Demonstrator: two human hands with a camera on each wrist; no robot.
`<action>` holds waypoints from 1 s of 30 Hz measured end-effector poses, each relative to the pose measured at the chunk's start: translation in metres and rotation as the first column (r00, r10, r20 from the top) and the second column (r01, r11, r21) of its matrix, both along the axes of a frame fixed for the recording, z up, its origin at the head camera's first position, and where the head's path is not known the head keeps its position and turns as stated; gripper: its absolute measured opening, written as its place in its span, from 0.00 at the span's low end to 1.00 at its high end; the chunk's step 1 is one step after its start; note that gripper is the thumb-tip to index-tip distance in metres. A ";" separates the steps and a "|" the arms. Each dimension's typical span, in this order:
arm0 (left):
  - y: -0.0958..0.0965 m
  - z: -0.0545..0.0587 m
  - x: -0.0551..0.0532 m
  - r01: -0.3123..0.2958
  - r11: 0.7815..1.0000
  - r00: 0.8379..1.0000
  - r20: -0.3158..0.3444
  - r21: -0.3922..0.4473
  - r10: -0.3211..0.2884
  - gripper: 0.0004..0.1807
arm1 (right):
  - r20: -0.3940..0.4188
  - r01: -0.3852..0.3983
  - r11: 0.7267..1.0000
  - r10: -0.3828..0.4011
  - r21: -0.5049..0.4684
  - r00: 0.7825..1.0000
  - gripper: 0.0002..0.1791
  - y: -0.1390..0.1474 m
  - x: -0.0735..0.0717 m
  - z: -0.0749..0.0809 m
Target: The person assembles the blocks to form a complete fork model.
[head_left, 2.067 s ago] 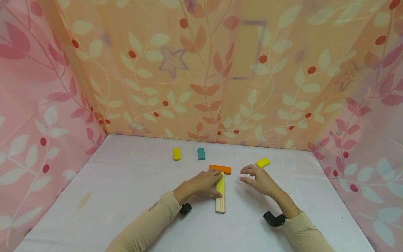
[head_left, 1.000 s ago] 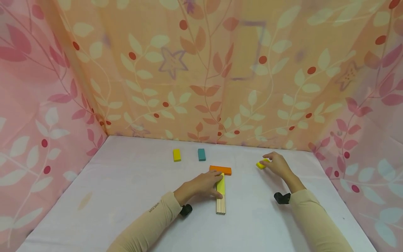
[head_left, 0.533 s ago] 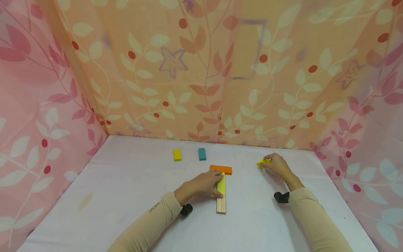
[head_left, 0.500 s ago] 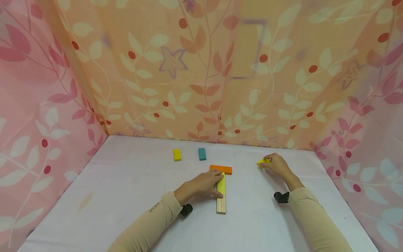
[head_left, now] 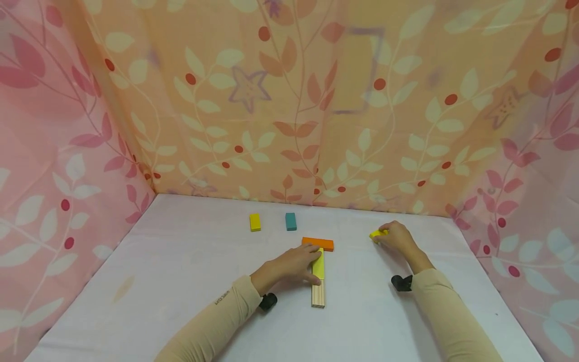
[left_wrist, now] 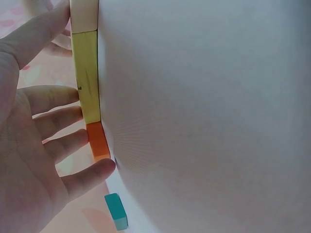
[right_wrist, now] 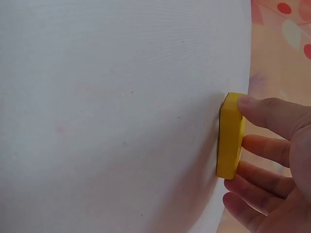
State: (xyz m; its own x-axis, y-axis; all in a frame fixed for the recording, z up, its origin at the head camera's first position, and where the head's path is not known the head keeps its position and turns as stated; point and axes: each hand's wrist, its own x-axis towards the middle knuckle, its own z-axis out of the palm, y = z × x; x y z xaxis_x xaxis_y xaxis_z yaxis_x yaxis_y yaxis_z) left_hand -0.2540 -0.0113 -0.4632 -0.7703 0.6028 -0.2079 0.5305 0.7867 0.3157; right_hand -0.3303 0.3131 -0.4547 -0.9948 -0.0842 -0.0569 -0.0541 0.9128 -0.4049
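Since the earliest frame, the right hand [head_left: 398, 237] has moved from just right of the orange block [head_left: 318, 244] out to the small yellow block [head_left: 375, 234], while the left hand [head_left: 291, 266] has stayed put. Thumb and fingers of the right hand pinch that small yellow block, which sits to the right of the orange block, slightly beyond it and well apart; whether it is lifted at all is hard to tell. The left hand is relaxed, its fingers spread and loosely extended over the pale yellow block [head_left: 318, 266], on the near side of the orange block. Its fingertips reach the orange block's near edge, and its thumb lies by the joint with the plain wooden block [head_left: 318, 293].

Pale yellow and wooden pieces run end to end toward the person from about the middle of the orange block, which lies crosswise. Beyond the orange block and a little left is the teal block [head_left: 291, 221]; farther left, level with the teal one, is the far yellow block [head_left: 255, 222]. Nearer the person than the orange block are two beige sleeves [head_left: 212, 317] and two black wrist devices [head_left: 269, 302]. Everything rests on a white tabletop [head_left: 181, 261]; past the orange block hangs a leaf-patterned orange curtain [head_left: 203, 125].
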 end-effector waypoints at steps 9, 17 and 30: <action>0.000 0.001 0.000 0.000 1.000 1.000 -0.019 -0.017 -0.001 0.45 | 0.013 -0.002 1.000 0.002 0.027 1.000 0.25 -0.004 0.002 0.004; 0.000 0.002 0.001 0.000 1.000 1.000 -0.020 -0.011 0.000 0.45 | 0.020 0.007 0.999 -0.008 0.041 1.000 0.26 -0.004 0.001 0.004; 0.001 0.001 0.000 -0.019 1.000 1.000 -0.001 0.010 0.019 0.45 | 0.028 0.004 1.000 -0.005 0.008 1.000 0.26 -0.005 -0.002 0.000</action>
